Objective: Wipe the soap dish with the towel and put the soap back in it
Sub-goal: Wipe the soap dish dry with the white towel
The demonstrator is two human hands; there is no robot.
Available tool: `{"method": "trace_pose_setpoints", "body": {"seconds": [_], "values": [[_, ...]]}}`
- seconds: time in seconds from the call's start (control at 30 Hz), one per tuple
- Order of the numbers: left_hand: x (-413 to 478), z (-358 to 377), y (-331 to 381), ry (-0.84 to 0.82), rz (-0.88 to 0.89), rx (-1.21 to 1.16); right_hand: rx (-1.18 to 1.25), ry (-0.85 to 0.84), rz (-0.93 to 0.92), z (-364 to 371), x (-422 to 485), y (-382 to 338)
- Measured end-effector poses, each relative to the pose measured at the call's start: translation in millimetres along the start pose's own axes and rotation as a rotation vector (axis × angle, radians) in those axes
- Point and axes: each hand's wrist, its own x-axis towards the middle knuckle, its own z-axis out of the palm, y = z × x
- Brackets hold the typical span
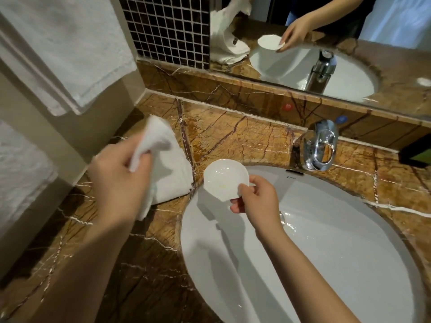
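Note:
My right hand (254,197) pinches the near edge of a white shell-shaped soap dish (225,179) and holds it tilted above the left rim of the sink. A faint yellowish smear shows inside the dish. My left hand (119,180) grips a small white towel (161,145), lifted above the counter to the left of the dish; part of the towel still rests on the counter. Towel and dish are apart. No soap is in view.
A white basin (326,252) fills the lower right, with a chrome tap (320,148) behind it. The brown marble counter (233,131) runs along the wall below a mirror (326,31). Larger white towels (58,50) hang at the left.

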Motion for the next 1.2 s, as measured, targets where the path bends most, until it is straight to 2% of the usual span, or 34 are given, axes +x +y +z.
{"method": "trace_pose_setpoints", "body": {"seconds": [0.23,0.33,0.47,0.6,0.73,0.93,1.03,1.07,1.1,1.2], "values": [[-41,46,0,-0.509,0.564,0.215,-0.112,-0.093,-0.168,23,-5,-9],[-40,54,-6,-0.672,0.594,0.246,-0.132,-0.072,-0.212,22,-3,-8],[-34,58,-9,-0.771,0.645,0.296,-0.1,-0.022,-0.162,19,-4,-4],[-31,54,-8,-0.76,0.687,0.332,-0.096,0.059,-0.148,19,-3,-3],[-35,46,-7,-0.738,0.687,0.241,-0.092,0.103,-0.153,18,0,-5],[-63,44,-4,-0.511,0.67,0.072,-0.168,0.179,-0.224,14,10,-5],[-71,45,-7,-0.489,0.717,0.063,-0.1,0.183,-0.202,11,12,-11],[-74,43,-8,-0.52,0.677,0.049,-0.043,0.19,-0.196,9,14,-16],[-78,41,-10,-0.569,0.564,-0.012,0.005,0.193,-0.203,4,17,-22],[-72,34,-5,-0.628,-0.087,-0.347,0.068,0.102,-0.293,-8,25,-44]]}}
